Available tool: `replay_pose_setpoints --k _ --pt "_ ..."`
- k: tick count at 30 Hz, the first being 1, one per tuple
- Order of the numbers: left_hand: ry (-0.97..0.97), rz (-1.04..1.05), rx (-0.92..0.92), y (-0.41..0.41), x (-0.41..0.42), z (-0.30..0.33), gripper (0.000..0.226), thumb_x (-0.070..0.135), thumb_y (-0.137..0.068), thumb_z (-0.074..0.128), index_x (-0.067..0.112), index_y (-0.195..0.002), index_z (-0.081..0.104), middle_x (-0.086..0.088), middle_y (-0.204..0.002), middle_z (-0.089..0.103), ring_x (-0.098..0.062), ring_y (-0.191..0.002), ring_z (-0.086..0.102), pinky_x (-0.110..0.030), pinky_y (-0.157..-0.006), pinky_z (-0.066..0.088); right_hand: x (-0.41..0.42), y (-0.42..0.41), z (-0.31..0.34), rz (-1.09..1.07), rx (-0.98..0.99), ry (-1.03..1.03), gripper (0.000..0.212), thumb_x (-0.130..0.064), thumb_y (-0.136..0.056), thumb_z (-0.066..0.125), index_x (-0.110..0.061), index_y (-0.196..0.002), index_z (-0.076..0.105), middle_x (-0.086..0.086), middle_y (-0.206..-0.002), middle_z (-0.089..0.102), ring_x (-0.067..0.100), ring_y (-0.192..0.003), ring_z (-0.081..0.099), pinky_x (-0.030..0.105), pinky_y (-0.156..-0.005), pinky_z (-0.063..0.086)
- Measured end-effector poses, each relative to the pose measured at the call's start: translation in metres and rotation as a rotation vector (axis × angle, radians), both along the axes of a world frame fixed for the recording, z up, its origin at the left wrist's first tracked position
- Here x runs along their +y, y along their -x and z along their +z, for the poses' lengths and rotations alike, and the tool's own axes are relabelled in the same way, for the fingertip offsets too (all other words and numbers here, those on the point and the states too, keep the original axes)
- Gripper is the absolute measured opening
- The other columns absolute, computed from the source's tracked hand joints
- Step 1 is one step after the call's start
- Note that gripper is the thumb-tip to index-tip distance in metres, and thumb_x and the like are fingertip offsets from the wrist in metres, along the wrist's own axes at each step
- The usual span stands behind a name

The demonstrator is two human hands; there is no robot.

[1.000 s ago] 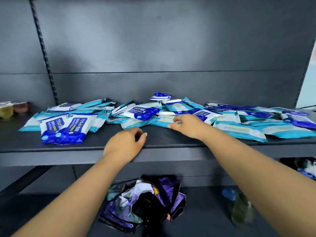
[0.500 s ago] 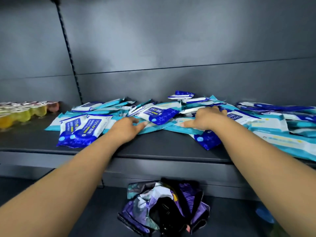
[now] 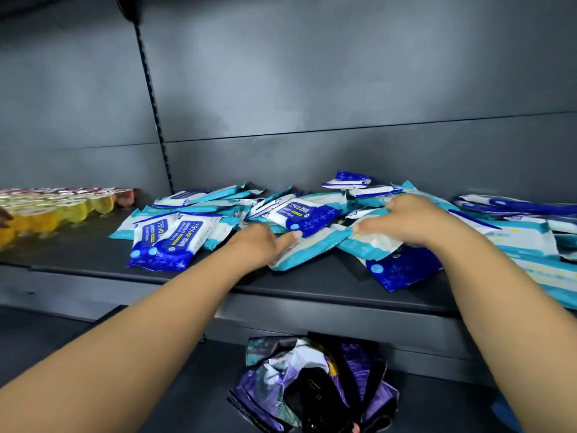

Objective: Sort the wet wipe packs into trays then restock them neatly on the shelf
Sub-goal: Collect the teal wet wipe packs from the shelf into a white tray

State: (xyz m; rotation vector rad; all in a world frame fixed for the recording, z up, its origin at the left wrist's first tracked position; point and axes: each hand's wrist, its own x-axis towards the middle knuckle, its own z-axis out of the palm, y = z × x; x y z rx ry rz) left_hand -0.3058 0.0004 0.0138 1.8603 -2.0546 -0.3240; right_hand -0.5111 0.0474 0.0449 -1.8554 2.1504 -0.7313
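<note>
Left of the wet wipe packs (image 3: 312, 214), jelly cups (image 3: 62, 207) sit in rows, cut off at the frame edge. The packs lie jumbled along the shelf (image 3: 312, 282), apparently unsorted. The left hand (image 3: 262, 242) rests fingers on a teal pack, seemingly to gather it. The right hand (image 3: 409, 220) curls over another pack; its fingertips are hidden. No tray shows.

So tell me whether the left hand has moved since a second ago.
Yes. The left hand went from the shelf's front edge back to the teal wipe pack.
</note>
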Motion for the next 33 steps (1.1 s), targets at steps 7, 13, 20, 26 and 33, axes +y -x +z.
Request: replay_pose_setpoints --k 7,13,20,26,33 --pt "-0.202 -0.005 -0.231 0.025 0.015 0.015 0.086 0.069 -0.080 0.043 0.001 -0.132 0.045 -0.013 -0.139 0.044 -0.028 -0.119 0.046 -0.031 -0.097 0.034 0.032 0.000 -0.012 -0.071 -0.020 0.065 0.039 -0.048 -0.088 0.054 -0.015 -0.068 0.046 0.002 -0.064 0.052 0.016 -0.051 0.050 0.026 -0.050 0.037" --pt "-0.143 -0.167 0.344 -0.009 0.058 0.014 0.032 0.045 -0.078 0.068 0.018 -0.087 0.053 0.000 -0.089 0.059 -0.016 -0.080 0.058 -0.021 -0.067 0.045 0.079 -0.010 -0.025 -0.131 -0.464 0.381 0.029 -0.035 -0.083 0.067 -0.021 -0.068 0.046 -0.006 -0.070 0.053 0.019 -0.074 0.051 0.028 -0.058 0.037" --pt "-0.064 -0.253 0.975 -0.096 0.140 -0.069 0.017 0.034 -0.078 0.065 0.019 -0.076 0.058 0.012 -0.053 0.061 -0.001 -0.046 0.052 -0.022 -0.052 0.041 0.163 -0.095 -0.079 -0.053 -1.131 0.426 0.017 -0.010 -0.081 0.065 -0.016 -0.067 0.056 -0.008 -0.052 0.063 0.006 -0.047 0.056 0.016 -0.048 0.042" --pt "-0.350 -0.167 1.002 -0.173 0.170 -0.182 0.034 0.050 -0.072 0.068 0.019 -0.083 0.062 -0.004 -0.080 0.065 -0.019 -0.072 0.055 -0.030 -0.067 0.046 0.197 -0.180 -0.188 -0.203 -1.355 0.206 0.016 -0.018 -0.089 0.058 -0.016 -0.075 0.052 -0.008 -0.064 0.067 0.004 -0.057 0.063 0.019 -0.053 0.050" --pt "-0.727 0.192 1.029 -0.237 0.218 -0.330 0.011 0.022 -0.077 0.071 0.014 -0.082 0.064 -0.013 -0.087 0.069 -0.017 -0.071 0.067 -0.038 -0.076 0.052 0.245 -0.234 -0.337 -0.522 -1.351 -0.264 0.013 -0.025 -0.088 0.060 -0.013 -0.090 0.056 0.002 -0.090 0.065 0.015 -0.079 0.060 0.039 -0.081 0.048"
